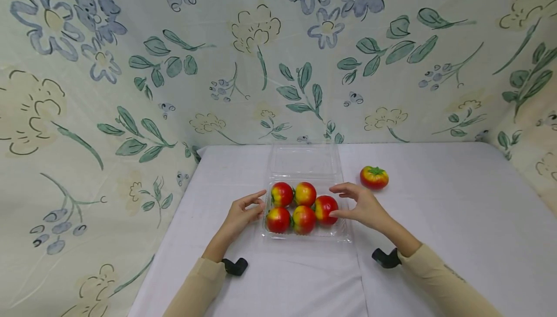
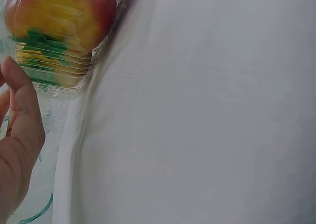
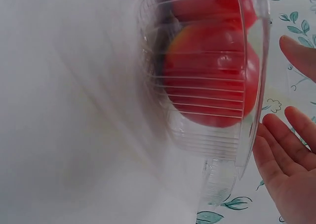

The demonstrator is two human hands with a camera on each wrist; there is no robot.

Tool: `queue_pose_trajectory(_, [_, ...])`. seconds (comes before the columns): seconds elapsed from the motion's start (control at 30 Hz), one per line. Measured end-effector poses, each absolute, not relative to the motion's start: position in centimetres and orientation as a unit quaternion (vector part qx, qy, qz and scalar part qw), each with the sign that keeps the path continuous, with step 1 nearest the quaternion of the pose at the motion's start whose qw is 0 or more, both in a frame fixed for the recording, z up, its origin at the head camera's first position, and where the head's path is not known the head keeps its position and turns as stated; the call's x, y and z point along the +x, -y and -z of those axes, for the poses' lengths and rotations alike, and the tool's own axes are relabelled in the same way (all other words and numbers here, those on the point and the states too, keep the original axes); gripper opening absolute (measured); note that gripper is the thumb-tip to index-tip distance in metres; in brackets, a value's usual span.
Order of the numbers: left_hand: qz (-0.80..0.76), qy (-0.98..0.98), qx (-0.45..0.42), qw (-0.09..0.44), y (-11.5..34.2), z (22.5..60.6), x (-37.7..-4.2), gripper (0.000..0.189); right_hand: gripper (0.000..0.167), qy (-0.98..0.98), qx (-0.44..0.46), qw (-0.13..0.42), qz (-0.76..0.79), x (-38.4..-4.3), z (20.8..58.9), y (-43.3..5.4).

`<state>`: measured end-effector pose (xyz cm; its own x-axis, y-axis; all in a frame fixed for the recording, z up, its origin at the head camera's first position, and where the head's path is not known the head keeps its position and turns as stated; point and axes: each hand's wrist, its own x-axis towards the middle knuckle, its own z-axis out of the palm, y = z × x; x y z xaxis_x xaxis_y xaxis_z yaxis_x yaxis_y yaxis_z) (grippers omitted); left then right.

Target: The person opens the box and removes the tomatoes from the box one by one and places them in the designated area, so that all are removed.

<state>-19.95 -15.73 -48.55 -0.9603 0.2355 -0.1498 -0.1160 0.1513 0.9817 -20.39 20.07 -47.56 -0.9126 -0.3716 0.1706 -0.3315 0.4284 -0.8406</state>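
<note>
A clear plastic box [image 1: 340, 235] stands on the table with its lid [image 1: 304, 161] folded back. Several red-and-yellow tomatoes [image 1: 303, 219] lie inside it. My left hand [image 1: 239, 218] is at the box's left side, its fingers loosely bent by the wall; in the left wrist view the thumb [image 2: 23, 93] comes close to the ribbed wall. Over the box's right edge is my right hand [image 1: 363, 207], thumb and fingers spread beside the rightmost tomato [image 1: 326, 209]. The right wrist view shows these fingers [image 3: 291, 150] apart, holding nothing.
One more tomato [image 1: 374, 177], green leaves up, sits on the white tablecloth [image 1: 435, 196] to the right of the box. A floral curtain [image 1: 243, 90] hangs behind and at the sides of the table. Black wrist mounts [image 1: 386, 258] are on both forearms.
</note>
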Motion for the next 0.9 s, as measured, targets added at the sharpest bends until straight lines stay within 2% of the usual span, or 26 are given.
queue_pose_trajectory(0.17, [-0.645,-0.75,0.041,0.138,15.9,48.9,-20.2,0.045,0.055,-0.853,-0.219,0.017,0.473,-20.4,47.8,-19.6])
queue_pose_trajectory(0.47, [-0.646,-0.752,0.033,0.128,16.3,52.2,-21.5,0.046,0.061,-0.869,-0.23,0.009,0.437,-20.4,48.1,-19.0])
queue_pose_trajectory(0.9, [-0.649,-0.75,0.033,0.124,16.3,52.4,-21.5,0.045,0.075,-0.885,-0.249,0.022,0.392,-20.6,48.4,-18.5])
